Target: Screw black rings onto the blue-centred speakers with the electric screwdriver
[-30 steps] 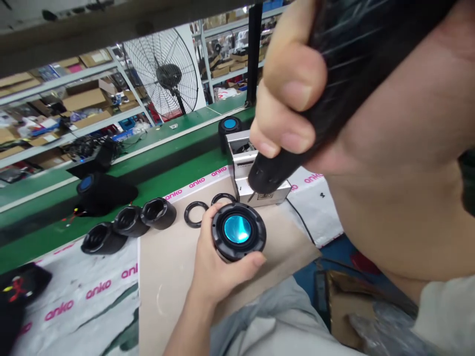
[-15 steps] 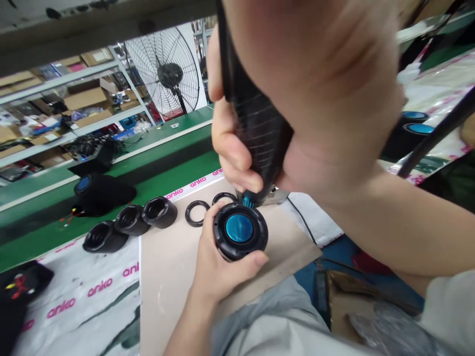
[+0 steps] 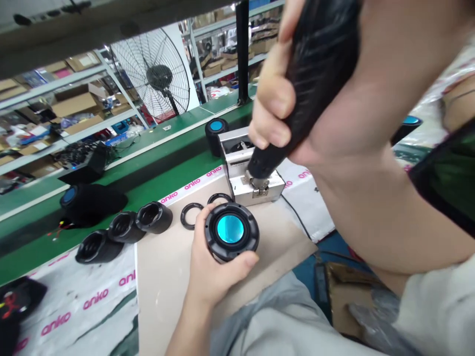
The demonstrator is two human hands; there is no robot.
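My left hand (image 3: 210,269) is wrapped round a black round speaker (image 3: 232,232) with a shiny blue centre, holding it upright over the beige board (image 3: 166,287). My right hand (image 3: 297,89) grips a black electric screwdriver (image 3: 293,99), raised close to the camera, its tip over a silver metal box (image 3: 252,190) behind the speaker. Two black rings (image 3: 191,215) lie on the board just left of the speaker.
Three black speaker shells (image 3: 124,230) lie in a row at the board's left edge. A green conveyor belt (image 3: 148,173) runs behind, with black speakers (image 3: 216,133) on it. A floor fan (image 3: 158,79) and shelves of cartons stand beyond. A cardboard box (image 3: 345,291) sits low right.
My right hand has lifted the screwdriver off the speaker's rim and back up over the silver box. The left hand keeps holding the speaker in place.
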